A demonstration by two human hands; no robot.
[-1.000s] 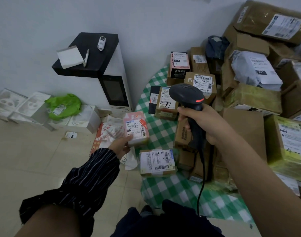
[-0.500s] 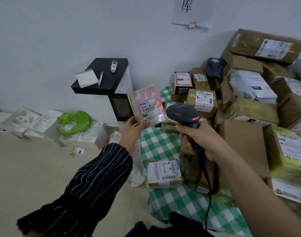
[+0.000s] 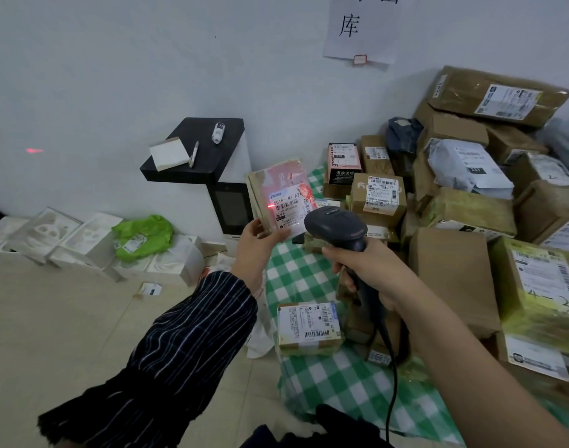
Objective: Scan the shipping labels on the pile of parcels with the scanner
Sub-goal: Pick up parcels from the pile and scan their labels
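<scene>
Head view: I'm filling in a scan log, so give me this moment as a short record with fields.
left hand: grips pink parcel by its lower edge, held up
right hand: grips scanner by the handle
label: faces the scanner, red light on it
red spot: stray, on the wall at far left
pile of parcels: at right, on green checked cloth

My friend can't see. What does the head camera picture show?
A left hand holds up a pink parcel while the right hand aims a black scanner at its label, where a red light glows. Brown parcels are piled on a green checked cloth.
</scene>
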